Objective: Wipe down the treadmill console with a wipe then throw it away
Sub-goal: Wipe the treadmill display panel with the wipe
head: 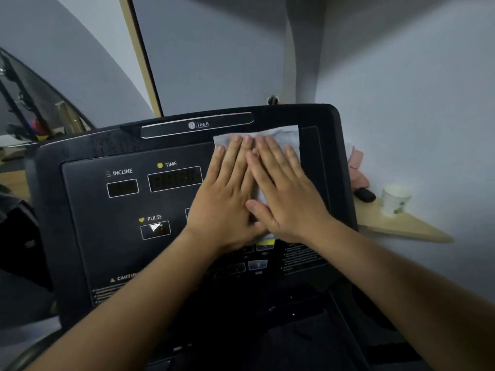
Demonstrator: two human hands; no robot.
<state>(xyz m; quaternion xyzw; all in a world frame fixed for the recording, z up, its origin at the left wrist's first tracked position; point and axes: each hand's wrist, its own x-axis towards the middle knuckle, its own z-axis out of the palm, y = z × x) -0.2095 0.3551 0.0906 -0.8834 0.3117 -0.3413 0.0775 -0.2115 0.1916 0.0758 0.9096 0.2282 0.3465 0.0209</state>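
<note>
The black treadmill console (112, 236) fills the middle of the view, with INCLINE, TIME and PULSE displays on its left half. A white wipe (284, 136) lies spread on the console's upper right part. My left hand (227, 194) and my right hand (284, 194) lie side by side on the wipe, fingers straight and flat, pressing it against the panel. Most of the wipe is hidden under both hands; its top edge and right corner show beyond the fingertips.
A wooden corner shelf (407, 226) to the right of the console carries a white paper cup (395, 198), a small black object (364, 195) and pink cloth (357, 167). Grey walls stand behind. Exercise equipment (29, 113) is at the far left.
</note>
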